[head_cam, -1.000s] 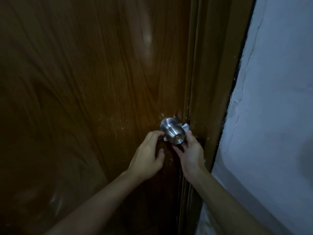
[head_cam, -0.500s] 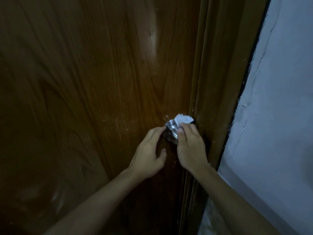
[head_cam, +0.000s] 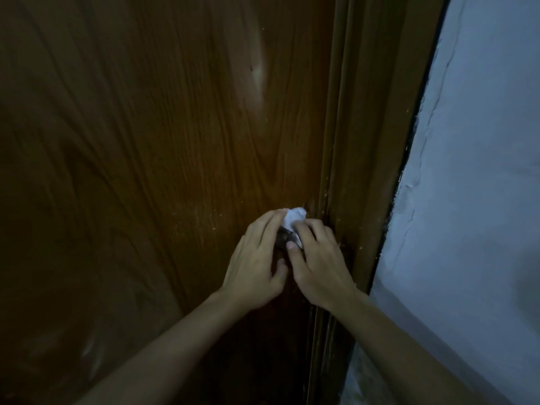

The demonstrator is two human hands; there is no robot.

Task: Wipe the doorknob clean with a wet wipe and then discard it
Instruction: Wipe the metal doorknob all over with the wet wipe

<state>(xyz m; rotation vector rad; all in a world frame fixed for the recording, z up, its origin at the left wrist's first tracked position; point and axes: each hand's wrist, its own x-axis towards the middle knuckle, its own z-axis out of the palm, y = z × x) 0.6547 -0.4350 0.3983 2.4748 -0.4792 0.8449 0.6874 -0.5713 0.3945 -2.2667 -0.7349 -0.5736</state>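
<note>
Doorknob (head_cam: 283, 238) low on the brown wooden door (head_cam: 163, 159), close to its right edge, almost wholly covered by both hands; only a dark sliver of metal visible between them. White wet wipe (head_cam: 294, 217) bunched over the top of the doorknob, a crumpled tuft poking up above the fingers, another bit of white showing lower down beside the right thumb. Right hand (head_cam: 318, 258) curled over the doorknob from the right, grip clamped on the wet wipe and pressing it to the metal, thumb laid across the front. Left hand (head_cam: 257, 258) against the doorknob from the left, fingers stretched upward with the tips touching the wet wipe's edge, thumb tucked low toward the right hand; grip loose and spread, not closed on anything that can be made out. Both forearms bare, rising from the bottom of the view. Door frame (head_cam: 365, 141) just right of the hands, same brown wood, running top to bottom. Pale wall (head_cam: 482, 171) beyond the frame, with a thin crack down its painted face. Dim light throughout.
</note>
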